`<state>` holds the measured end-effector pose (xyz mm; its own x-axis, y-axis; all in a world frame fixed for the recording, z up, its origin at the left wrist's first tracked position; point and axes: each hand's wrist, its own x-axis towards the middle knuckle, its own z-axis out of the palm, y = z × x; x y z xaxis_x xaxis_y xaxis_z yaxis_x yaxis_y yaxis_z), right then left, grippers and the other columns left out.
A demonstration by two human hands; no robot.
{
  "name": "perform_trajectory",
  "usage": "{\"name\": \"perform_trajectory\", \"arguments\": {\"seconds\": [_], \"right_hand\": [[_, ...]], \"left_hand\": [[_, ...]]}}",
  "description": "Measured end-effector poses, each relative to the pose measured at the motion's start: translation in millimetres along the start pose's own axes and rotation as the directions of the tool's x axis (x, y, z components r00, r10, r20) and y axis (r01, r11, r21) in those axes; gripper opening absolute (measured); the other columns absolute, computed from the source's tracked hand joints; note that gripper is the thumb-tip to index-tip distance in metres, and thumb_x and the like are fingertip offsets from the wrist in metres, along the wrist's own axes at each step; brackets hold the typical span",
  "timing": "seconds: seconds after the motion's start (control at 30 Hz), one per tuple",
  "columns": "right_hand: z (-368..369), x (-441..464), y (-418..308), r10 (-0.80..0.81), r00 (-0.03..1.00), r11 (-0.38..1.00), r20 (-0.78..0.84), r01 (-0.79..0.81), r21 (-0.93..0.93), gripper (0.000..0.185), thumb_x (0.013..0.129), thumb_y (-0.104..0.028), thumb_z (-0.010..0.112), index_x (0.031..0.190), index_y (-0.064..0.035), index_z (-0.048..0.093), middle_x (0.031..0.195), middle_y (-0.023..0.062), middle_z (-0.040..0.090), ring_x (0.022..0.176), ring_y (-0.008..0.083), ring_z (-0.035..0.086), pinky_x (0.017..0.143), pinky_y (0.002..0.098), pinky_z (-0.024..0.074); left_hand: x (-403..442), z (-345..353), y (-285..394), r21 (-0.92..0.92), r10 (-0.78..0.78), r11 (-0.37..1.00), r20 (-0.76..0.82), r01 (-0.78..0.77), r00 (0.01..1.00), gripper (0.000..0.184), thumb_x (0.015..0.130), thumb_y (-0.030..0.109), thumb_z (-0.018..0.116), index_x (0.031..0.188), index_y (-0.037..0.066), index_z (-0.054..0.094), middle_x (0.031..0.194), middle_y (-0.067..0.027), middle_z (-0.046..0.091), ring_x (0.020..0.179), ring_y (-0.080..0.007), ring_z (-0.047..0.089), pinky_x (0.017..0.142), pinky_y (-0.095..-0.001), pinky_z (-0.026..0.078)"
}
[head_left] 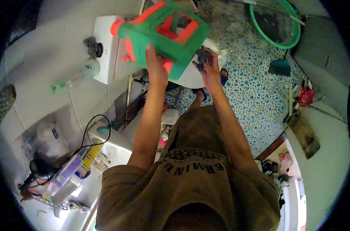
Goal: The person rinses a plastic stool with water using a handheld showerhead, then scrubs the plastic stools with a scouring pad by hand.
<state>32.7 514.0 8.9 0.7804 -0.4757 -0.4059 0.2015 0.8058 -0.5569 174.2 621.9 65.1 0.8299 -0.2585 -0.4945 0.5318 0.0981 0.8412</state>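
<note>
"Over a bathroom floor patterned with blue pebble shapes [244,102], partly in front of a white toilet [191,78], there's a boxy green and orange-red plastic stool [154,38] held up at a tilt. How far along would you call it?"

"Mid-job, if I had to guess. It's up off the floor and gripped, so the setup part looks done. Which sides have been gone over, no clue. It's pretty blurry and I can't make out suds or grime, so I can't say how much is left either."

"Fair. Where's it sitting relative to the hands?"

"Hands are apart. The left hand [157,68] is clamped on the near side, thumb up against the green, other fingers mostly hidden. Most of the stool is beyond that hand. The right hand [211,73] is just off the stool's right edge, fingers curled round a wad of dark grey wiry scouring mesh [203,57]."

"Mesh touching the plastic?"

"Right beside the green edge, but honestly can't tell if they touch."
</note>
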Motion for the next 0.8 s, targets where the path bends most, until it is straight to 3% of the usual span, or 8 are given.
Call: {"name": "perform_trajectory", "arguments": {"seconds": [0.2,0.27,0.33,0.43,0.53,0.63,0.7,0.8], "right_hand": [[3,-13,13,0.088,0.995,0.855,0.047,-0.051,-0.515,0.038,0.093,-0.006,0.046,0.131,-0.005,0.042,0.145,0.0104,0.033,0.134,0.0226,0.033,0.111,0.0347,0.0247],[-1,-12,16,-0.159,0.935,0.386,0.317,0.354,-0.852,0.035,0.093,-0.006,0.045,0.128,-0.0023,0.045,0.144,0.0143,0.035,0.135,0.0269,0.033,0.111,0.0371,0.0226],[18,-17,12,-0.134,0.893,0.286,0.43,0.451,-0.846,0.033,0.091,-0.003,0.046,0.124,-0.0028,0.049,0.143,0.0178,0.036,0.134,0.0335,0.033,0.111,0.0392,0.0248],[15,-10,32,0.109,0.712,-0.075,0.693,0.701,-0.709,0.04,0.08,0.004,0.053,0.119,-0.0059,0.054,0.143,0.0217,0.035,0.132,0.0413,0.034,0.108,0.0509,0.0293],[-2,6,53,0.259,0.603,-0.274,0.755,0.795,-0.541,0.042,0.079,-0.003,0.056,0.121,-0.0049,0.055,0.145,0.0207,0.036,0.132,0.0405,0.037,0.109,0.0538,0.0288],[14,11,69,0.322,0.651,-0.312,0.688,0.759,-0.571,0.055,0.077,-0.008,0.061,0.13,-0.0046,0.049,0.148,0.0208,0.031,0.136,0.0391,0.031,0.111,0.0551,0.0229],[27,12,76,0.319,0.685,-0.348,0.655,0.727,-0.591,0.067,0.078,-0.015,0.066,0.138,-0.0031,0.039,0.149,0.0212,0.029,0.138,0.0375,0.027,0.112,0.0542,0.0188],[37,13,97,0.331,0.7,-0.45,0.632,0.706,-0.546,0.069,0.078,-0.012,0.065,0.139,0.0015,0.035,0.148,0.0244,0.027,0.138,0.0392,0.027,0.111,0.055,0.019]], "left_hand": [[-15,-95,-103,-0.447,-0.057,0.894,-0.165,-0.023,0.985,0.053,0.099,0.045,0.042,0.132,0.003,0.043,0.127,-0.0081,0.053,0.116,-0.0203,0.05,0.101,-0.0347,0.038],[-17,-113,-129,-0.526,-0.08,0.85,-0.065,0.033,0.995,0.054,0.098,0.043,0.046,0.136,0.006,0.039,0.131,-0.0087,0.05,0.119,-0.0211,0.048,0.104,-0.0393,0.037],[-21,-118,-125,-0.519,0.0,0.852,-0.123,-0.064,0.992,0.055,0.097,0.044,0.048,0.137,0.007,0.039,0.129,-0.0096,0.051,0.12,-0.0225,0.047,0.106,-0.0417,0.035],[-10,-148,-105,-0.156,-0.196,0.975,-0.252,0.16,0.948,0.049,0.097,0.045,0.047,0.129,0.007,0.048,0.121,-0.0072,0.055,0.108,-0.0233,0.055,0.093,-0.0404,0.049],[27,-200,-74,-0.034,0.138,0.983,-0.498,-0.178,0.856,0.059,0.094,0.047,0.051,0.135,0.007,0.037,0.12,-0.0091,0.053,0.11,-0.0245,0.053,0.096,-0.0409,0.045],[54,-193,-34,-0.216,0.237,0.904,-0.467,-0.37,0.852,0.059,0.093,0.045,0.054,0.136,0.011,0.033,0.124,-0.0087,0.051,0.114,-0.0227,0.05,0.1,-0.0401,0.041],[63,-187,-26,-0.152,0.169,0.962,-0.314,-0.225,0.934,0.056,0.093,0.044,0.054,0.135,0.014,0.035,0.127,-0.0074,0.048,0.116,-0.0195,0.048,0.101,-0.0378,0.038],[70,-200,-40,-0.114,0.145,0.975,-0.333,-0.193,0.932,0.05,0.093,0.039,0.056,0.133,0.015,0.038,0.123,-0.0062,0.051,0.113,-0.0189,0.049,0.1,-0.0356,0.039]]}}
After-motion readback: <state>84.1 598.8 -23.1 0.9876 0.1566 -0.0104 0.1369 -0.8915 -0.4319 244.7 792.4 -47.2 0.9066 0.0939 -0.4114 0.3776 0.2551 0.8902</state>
